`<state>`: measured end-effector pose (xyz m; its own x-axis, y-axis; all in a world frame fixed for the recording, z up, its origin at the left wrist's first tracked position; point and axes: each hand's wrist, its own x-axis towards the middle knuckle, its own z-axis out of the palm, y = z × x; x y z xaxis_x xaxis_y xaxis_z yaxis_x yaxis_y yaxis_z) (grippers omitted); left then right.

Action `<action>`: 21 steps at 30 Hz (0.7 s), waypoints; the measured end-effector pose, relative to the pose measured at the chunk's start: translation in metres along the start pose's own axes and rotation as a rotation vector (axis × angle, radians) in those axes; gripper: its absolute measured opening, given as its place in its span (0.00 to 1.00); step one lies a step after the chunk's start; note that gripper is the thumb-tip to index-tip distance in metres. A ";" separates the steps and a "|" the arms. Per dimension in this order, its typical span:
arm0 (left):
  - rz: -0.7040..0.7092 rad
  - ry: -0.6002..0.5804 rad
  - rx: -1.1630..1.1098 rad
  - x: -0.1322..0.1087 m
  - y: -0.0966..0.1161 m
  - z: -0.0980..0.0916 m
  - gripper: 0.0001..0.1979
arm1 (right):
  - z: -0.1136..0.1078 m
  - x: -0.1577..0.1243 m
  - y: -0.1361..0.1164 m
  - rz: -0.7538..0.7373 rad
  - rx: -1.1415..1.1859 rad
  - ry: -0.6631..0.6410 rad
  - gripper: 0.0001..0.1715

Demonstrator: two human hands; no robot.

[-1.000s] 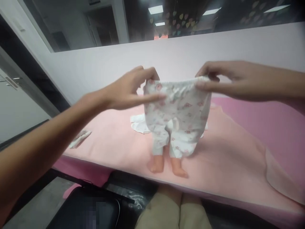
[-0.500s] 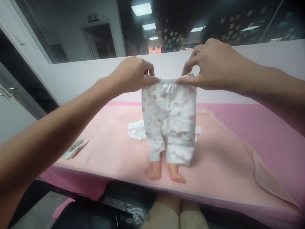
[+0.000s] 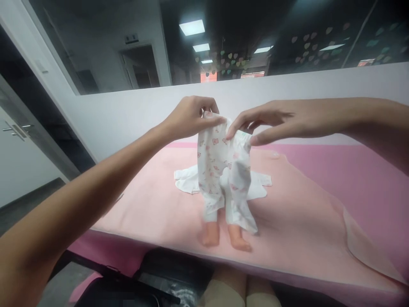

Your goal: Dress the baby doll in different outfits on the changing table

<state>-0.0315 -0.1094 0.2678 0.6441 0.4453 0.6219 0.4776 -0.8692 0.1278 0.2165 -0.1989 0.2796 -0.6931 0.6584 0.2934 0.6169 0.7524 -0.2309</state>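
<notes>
Printed white baby pants (image 3: pixel 211 157) hang upright over a doll's legs, whose bare feet (image 3: pixel 239 243) show below the cuffs. My left hand (image 3: pixel 191 117) is closed on the waistband at its left side. At the right side, my right hand (image 3: pixel 265 123) has the drooping waistband between its thumb and fingers, which stand somewhat apart in a loose hold. A white baby top (image 3: pixel 260 183) lies behind the pants, its sleeves spread to both sides. The rest of the doll is hidden by the pants.
A pink-covered table (image 3: pixel 303 204) spans the front, with a folded-back cover corner (image 3: pixel 364 243) at right. Behind it stands a white wall (image 3: pixel 137 111) below dark glass. A black case-like object (image 3: pixel 118 290) sits below the front edge, beside my knees (image 3: pixel 226 290).
Both hands have come lower, and the right has shifted inward along the waistband. The pants, held taut and wide before, now sag and fold on the right side. The camera view tilted slightly.
</notes>
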 end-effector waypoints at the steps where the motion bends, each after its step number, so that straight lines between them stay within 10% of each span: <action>1: 0.021 0.014 -0.010 -0.002 0.001 0.001 0.13 | -0.001 -0.002 0.001 -0.017 0.001 -0.050 0.22; 12: -0.035 0.020 -0.206 -0.010 0.009 0.014 0.13 | 0.018 -0.005 0.006 -0.334 -0.351 0.275 0.11; 21: -0.128 0.082 -0.555 -0.012 0.041 0.009 0.13 | -0.002 0.006 0.006 -0.057 -0.472 0.305 0.18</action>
<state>-0.0144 -0.1483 0.2582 0.5425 0.5558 0.6299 0.1493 -0.8017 0.5789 0.2170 -0.1905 0.2816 -0.6340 0.5286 0.5645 0.7303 0.6493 0.2121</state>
